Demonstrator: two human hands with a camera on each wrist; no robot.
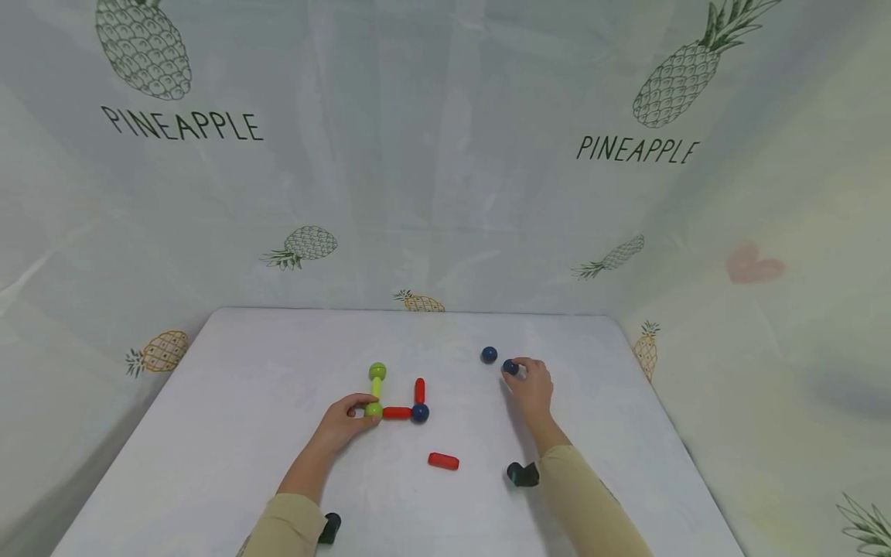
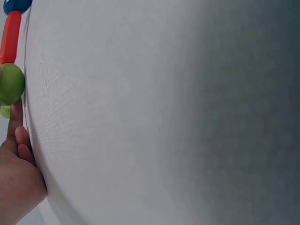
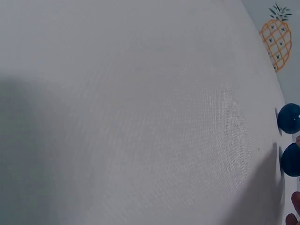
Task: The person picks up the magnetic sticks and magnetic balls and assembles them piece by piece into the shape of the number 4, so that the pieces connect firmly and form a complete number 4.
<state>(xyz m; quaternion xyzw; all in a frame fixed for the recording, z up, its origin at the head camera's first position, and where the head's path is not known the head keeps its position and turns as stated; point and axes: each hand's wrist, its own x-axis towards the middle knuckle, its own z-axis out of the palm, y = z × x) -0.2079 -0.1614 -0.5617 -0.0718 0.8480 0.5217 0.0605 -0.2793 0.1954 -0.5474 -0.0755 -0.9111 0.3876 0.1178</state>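
Observation:
My left hand [image 1: 346, 418] holds a green ball [image 1: 373, 411] between thumb and fingers, low over the white table. From that ball a light green rod [image 1: 376, 387] runs back to a second green ball [image 1: 377, 371]. A red rod [image 1: 397, 413] joins the held ball to a dark blue ball [image 1: 420, 413], and another red rod [image 1: 420, 391] points away from this blue ball. Farther right, my right hand [image 1: 533, 388] pinches a loose dark blue ball [image 1: 510, 367]. Just beyond it lies another blue ball [image 1: 489, 355], also seen in the right wrist view.
One loose red rod [image 1: 443, 461] lies on the white table [image 1: 473, 510] in front of the joined pieces. Dark wrist devices [image 1: 524, 474] sit by both sleeves. Behind the table hangs a pale cloth [image 1: 445, 193] printed with pineapples.

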